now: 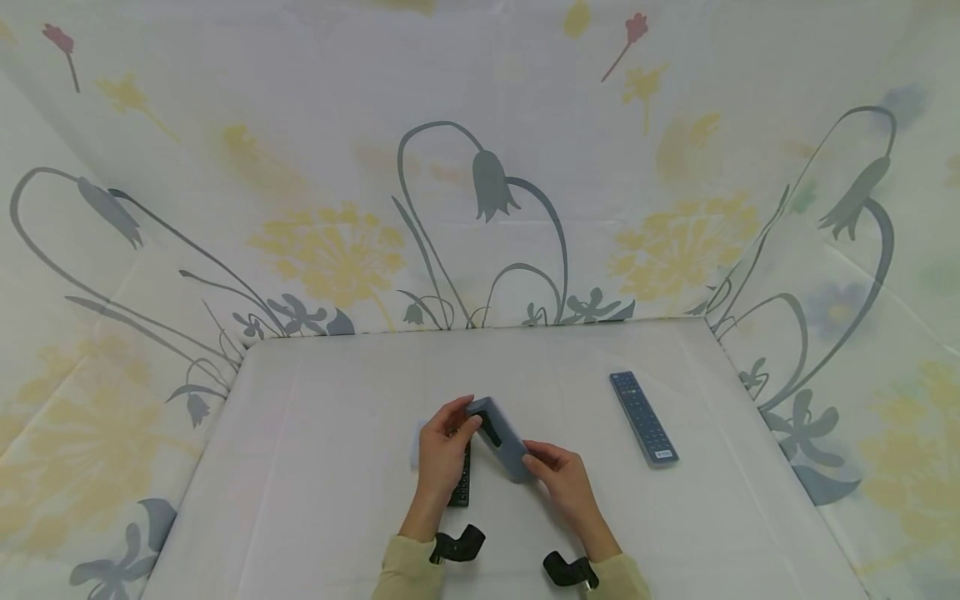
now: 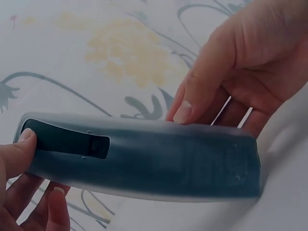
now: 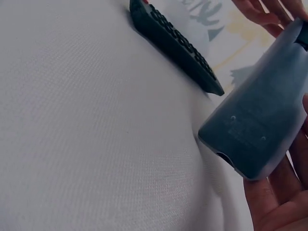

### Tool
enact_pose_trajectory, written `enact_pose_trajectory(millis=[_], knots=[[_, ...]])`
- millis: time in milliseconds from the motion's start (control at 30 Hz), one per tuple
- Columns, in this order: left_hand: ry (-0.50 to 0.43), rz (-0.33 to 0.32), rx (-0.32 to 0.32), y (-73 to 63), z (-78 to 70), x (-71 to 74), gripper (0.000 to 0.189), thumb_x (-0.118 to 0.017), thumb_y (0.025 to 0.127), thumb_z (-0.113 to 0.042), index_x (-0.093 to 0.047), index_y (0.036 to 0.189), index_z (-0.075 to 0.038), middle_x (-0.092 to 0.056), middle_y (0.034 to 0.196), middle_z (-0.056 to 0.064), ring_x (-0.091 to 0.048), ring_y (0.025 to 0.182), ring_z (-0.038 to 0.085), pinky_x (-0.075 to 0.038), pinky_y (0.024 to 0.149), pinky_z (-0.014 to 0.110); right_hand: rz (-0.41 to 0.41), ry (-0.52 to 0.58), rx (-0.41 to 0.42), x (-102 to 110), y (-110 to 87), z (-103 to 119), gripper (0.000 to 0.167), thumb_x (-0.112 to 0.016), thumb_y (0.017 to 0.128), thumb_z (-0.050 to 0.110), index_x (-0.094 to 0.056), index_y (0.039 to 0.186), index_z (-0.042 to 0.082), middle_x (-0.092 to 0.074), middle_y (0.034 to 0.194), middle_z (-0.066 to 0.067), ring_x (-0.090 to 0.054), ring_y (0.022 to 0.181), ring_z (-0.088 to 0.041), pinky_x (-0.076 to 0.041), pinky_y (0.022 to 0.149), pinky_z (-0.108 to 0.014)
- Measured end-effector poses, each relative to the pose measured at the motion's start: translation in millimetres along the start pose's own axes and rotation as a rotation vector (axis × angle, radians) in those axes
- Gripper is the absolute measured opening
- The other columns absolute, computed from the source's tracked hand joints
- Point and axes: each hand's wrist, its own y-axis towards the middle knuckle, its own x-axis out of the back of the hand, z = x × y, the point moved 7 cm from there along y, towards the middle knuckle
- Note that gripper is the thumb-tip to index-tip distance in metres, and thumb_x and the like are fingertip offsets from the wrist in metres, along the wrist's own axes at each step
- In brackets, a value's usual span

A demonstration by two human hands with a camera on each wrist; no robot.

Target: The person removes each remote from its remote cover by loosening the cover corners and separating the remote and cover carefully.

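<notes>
Both hands hold a remote control in a translucent bluish cover (image 1: 504, 446). Its back faces the head camera, and a dark strip (image 2: 62, 137) of the remote shows through a long cutout. My left hand (image 1: 444, 446) pinches the cutout end, its thumb on the dark strip in the left wrist view. At the other end my right hand (image 1: 561, 479) grips the long edge between thumb and fingers. A black remote (image 1: 461, 485) with rows of buttons lies on the table beneath, partly hidden by the left hand. The right wrist view shows this black remote (image 3: 175, 50) side-on.
On the right of the white table (image 1: 315, 500) lies a blue remote (image 1: 643, 419), buttons up, with a pale label at its near end. A pale, flat thing (image 1: 415, 446) peeks out left of the left hand. Flower-patterned cloth (image 1: 525, 250) hangs round the table's back and sides.
</notes>
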Motion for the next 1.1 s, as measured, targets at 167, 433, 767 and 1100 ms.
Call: enact_pose_trajectory(millis=[167, 433, 767, 1100], knots=[[0.053, 0.034, -0.074, -9.1, -35.1, -4.8, 0.03, -0.072, 0.09, -0.002, -0.07, 0.12, -0.005, -0.07, 0.101, 0.01, -0.061, 0.089, 0.012, -0.045, 0.068, 0.023, -0.001, -0.032, 0.021, -2, -6.4, 26, 0.023, -0.071, 0.092, 0.004, -0.072, 0.114, -0.001, -0.071, 0.112, -0.015, -0.067, 0.097, -0.011, -0.051, 0.081, -0.021], [0.152, 0.068, -0.164, -8.5, -30.8, -11.9, 0.032, -0.072, 0.089, -0.002, -0.069, 0.121, -0.006, -0.07, 0.099, 0.008, -0.062, 0.088, 0.019, -0.048, 0.072, 0.025, -0.052, -0.081, 0.288, -6, -15.5, 80, 0.024, -0.067, 0.092, -0.003, -0.067, 0.116, -0.01, -0.069, 0.114, -0.023, -0.065, 0.108, -0.039, -0.052, 0.087, -0.025], [0.289, 0.127, -0.426, -15.9, -38.7, -21.7, 0.03, -0.074, 0.091, -0.014, -0.07, 0.121, -0.012, -0.07, 0.101, -0.002, -0.062, 0.091, 0.015, -0.051, 0.07, 0.032, -0.117, -0.192, 0.651, -10, -24.9, 125, 0.041, -0.074, 0.08, -0.015, -0.064, 0.119, -0.012, -0.065, 0.12, -0.026, -0.063, 0.108, -0.038, -0.053, 0.09, -0.038], [0.447, 0.136, -0.617, -23.0, -46.2, -30.7, 0.03, -0.073, 0.092, -0.017, -0.068, 0.121, -0.012, -0.067, 0.1, -0.001, -0.061, 0.089, 0.014, -0.053, 0.069, 0.037, -0.136, -0.366, 0.921, -13, -20.2, 130, 0.046, -0.085, 0.067, -0.011, -0.072, 0.11, -0.003, -0.068, 0.114, -0.019, -0.064, 0.101, -0.034, -0.044, 0.095, -0.016]])
